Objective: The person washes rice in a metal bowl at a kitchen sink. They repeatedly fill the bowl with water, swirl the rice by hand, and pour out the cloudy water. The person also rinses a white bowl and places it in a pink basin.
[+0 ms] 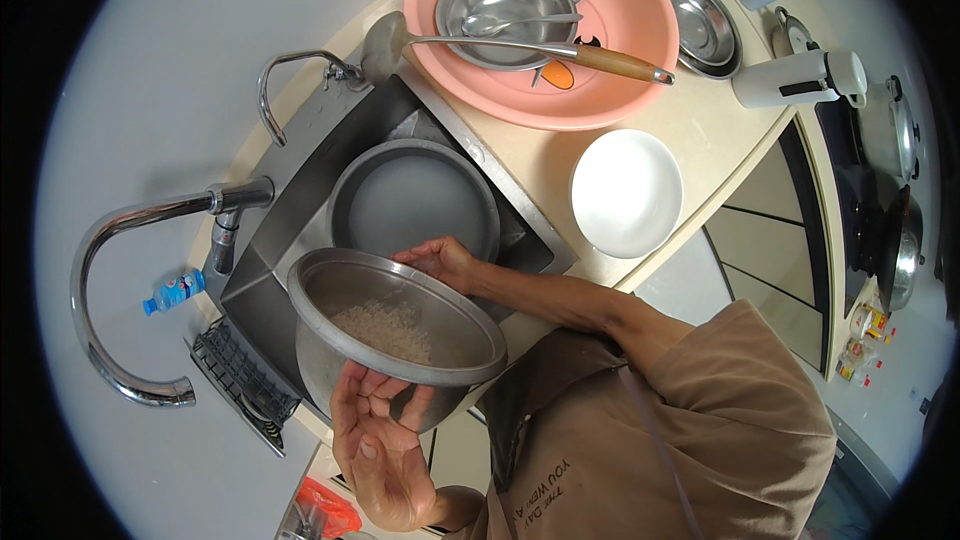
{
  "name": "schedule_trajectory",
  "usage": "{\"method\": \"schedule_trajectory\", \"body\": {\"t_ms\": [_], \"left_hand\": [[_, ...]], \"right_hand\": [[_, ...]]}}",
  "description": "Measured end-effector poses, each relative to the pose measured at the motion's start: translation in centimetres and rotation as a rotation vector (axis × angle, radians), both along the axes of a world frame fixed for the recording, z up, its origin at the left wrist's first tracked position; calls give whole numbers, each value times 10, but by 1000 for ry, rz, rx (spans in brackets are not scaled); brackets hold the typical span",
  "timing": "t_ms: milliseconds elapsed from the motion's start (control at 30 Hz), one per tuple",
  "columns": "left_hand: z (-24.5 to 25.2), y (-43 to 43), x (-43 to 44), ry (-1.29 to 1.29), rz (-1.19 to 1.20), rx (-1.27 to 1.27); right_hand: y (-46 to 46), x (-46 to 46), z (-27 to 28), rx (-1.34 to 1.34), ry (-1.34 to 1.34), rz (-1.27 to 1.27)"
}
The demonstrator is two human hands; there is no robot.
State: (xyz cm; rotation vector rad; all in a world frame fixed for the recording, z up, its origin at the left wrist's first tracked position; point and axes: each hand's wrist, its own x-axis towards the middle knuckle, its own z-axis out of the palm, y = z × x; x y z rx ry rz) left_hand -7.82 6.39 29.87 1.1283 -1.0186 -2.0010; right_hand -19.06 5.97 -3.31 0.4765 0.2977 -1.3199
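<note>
A wide-rimmed metal pot (pixel 315 319) is tilted over the sink, with wet-looking white rice grains (pixel 390 330) against its inner wall. My left hand (pixel 386 450) is palm up at the pot's near side, its fingertips under the rim. On the far side, my right hand (pixel 442 262) is against the pot, its fingers partly hidden behind the rim. Just beyond, a round grey metal basin (pixel 489 202) sits in the sink (pixel 259 315); its inside looks evenly grey, and I cannot tell whether it holds liquid.
A chrome faucet (pixel 90 270) and a smaller tap (pixel 262 90) stand along the sink. On the counter are a white bowl (pixel 628 191) and a pink basin (pixel 540 116) holding a metal bowl and spoons, with a wood-handled ladle (pixel 615 64) across it. A dish rack (pixel 244 386) stands beside the sink.
</note>
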Motion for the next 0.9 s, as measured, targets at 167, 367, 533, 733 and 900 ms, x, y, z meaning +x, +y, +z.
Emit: {"method": "schedule_trajectory", "body": {"t_ms": [167,367,533,733,900], "left_hand": [[-1,-1,2,15,-25,5],[-3,-3,4,41,-76,-22],[-3,-3,2,47,-81,-21],[-1,-2,-1,41,-109,-28],[1,1,-5,-19,-51,-1]], "right_hand": [[2,-1,3,38,44,16],[0,-1,4,76,55,27],[0,0,4,50,47,5],[0,-2,3,30,7,-3],[1,-1,0,13,41,-14]]}}
